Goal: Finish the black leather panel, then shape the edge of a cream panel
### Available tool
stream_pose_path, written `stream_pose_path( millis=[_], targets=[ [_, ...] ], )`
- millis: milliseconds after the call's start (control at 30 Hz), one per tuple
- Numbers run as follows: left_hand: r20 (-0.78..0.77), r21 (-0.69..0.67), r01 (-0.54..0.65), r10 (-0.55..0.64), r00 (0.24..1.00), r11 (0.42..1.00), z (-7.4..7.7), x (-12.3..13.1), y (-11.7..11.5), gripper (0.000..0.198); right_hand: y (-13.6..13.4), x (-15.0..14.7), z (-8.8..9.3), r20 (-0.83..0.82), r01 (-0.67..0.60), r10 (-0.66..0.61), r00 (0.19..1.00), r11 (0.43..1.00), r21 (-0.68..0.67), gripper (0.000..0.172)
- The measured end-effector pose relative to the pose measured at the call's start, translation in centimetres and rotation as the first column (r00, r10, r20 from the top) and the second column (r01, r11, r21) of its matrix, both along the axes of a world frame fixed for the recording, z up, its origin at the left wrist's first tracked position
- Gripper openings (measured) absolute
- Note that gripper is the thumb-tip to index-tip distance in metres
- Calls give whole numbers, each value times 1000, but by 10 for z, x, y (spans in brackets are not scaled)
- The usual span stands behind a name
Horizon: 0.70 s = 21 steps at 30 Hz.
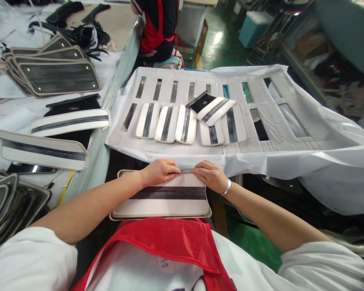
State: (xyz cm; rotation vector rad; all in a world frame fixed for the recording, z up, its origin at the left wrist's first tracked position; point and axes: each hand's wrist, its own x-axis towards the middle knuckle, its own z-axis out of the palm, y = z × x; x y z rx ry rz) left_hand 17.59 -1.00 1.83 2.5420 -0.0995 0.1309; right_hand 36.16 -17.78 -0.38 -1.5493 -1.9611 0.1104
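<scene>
A white panel with a dark stripe (166,207) lies across my lap, its rounded corners towards me, and what looks like another pale edge shows under it. My left hand (160,171) is closed, pinching the panel's far edge near the middle. Close by on the right, my right hand (210,176) pinches the same edge, with a bracelet (227,187) on its wrist. The two hands are a short gap apart. My fingers cover part of that edge.
Ahead stands a slotted board wrapped in white sheeting (269,147), bearing several smaller striped white pieces (166,125) and a black flap (202,103). At left, a table holds striped white panels (45,153) and dark pale-edged panels (59,76). A person in a red apron (157,30) sits beyond.
</scene>
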Motion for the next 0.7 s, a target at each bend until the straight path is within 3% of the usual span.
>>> stream_pose_path(
  millis=[167, 300, 467, 700],
  targets=[
    [-36, 70, -7, 10, 999, 998, 0, 4, -3, 22, 0, 1, 4, 144, -22, 20, 989, 1000, 14, 20],
    [-82, 156, -46, 60, 995, 987, 1, 10, -11, 26, 4, 3, 8, 163, 54, -34, 986, 991, -119, 26],
    [-95, 154, -74, 90, 991, 985, -2, 13, -13, 26, 8, 1, 11, 151, 53, -12, 988, 961, -272, 20],
    [-67, 121, -7, 15, 998, 993, -1, 8, -5, 23, 0, -1, 4, 115, 6, -4, 993, 1000, -22, 17]
  ],
)
